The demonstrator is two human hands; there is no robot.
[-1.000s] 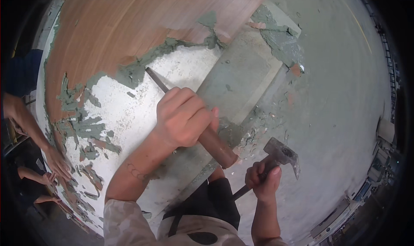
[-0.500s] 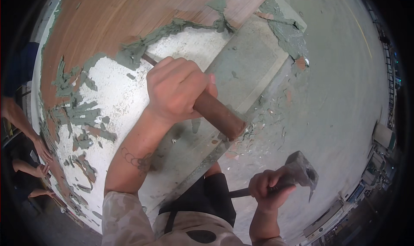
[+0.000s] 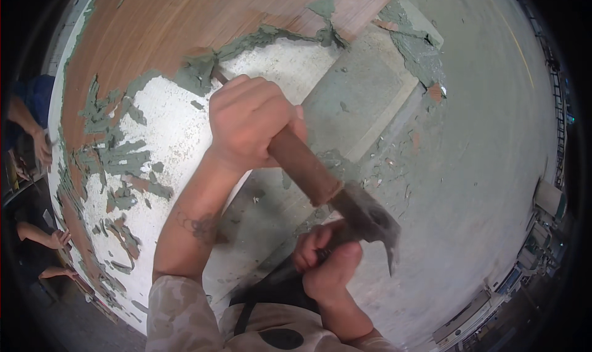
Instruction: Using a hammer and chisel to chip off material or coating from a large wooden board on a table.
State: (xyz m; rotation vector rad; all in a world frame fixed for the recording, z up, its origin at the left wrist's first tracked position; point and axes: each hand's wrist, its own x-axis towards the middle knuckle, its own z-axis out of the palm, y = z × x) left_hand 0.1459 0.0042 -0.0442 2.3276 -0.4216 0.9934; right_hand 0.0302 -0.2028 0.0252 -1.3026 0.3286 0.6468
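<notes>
My left hand (image 3: 250,120) is wrapped round the thick brown wooden handle of a chisel (image 3: 303,167). The chisel's thin metal blade reaches up and left to the torn edge of green crumbly material (image 3: 196,74) under a wood-grain sheet (image 3: 185,19); its very tip is hard to make out. In my right hand (image 3: 330,262) is a claw hammer (image 3: 372,217), gripped close below its head. The hammer's face meets the butt end of the chisel handle, or nearly so, and its claw points down to the right. Bare white panel (image 3: 169,114) shows under the chisel, with green scraps stuck to it.
Other people's hands (image 3: 42,145) and arms are at the panel's left edge. Green flakes and chips litter the grey-green floor (image 3: 468,167) on the right. A flat greenish board (image 3: 354,86) lies beneath the panel's edge. Machinery (image 3: 530,247) lines the far right.
My right hand has swung the hammer left and up, from well away to the end of the chisel handle. My left hand stays almost in place. A co-worker's arm at left has shifted.
</notes>
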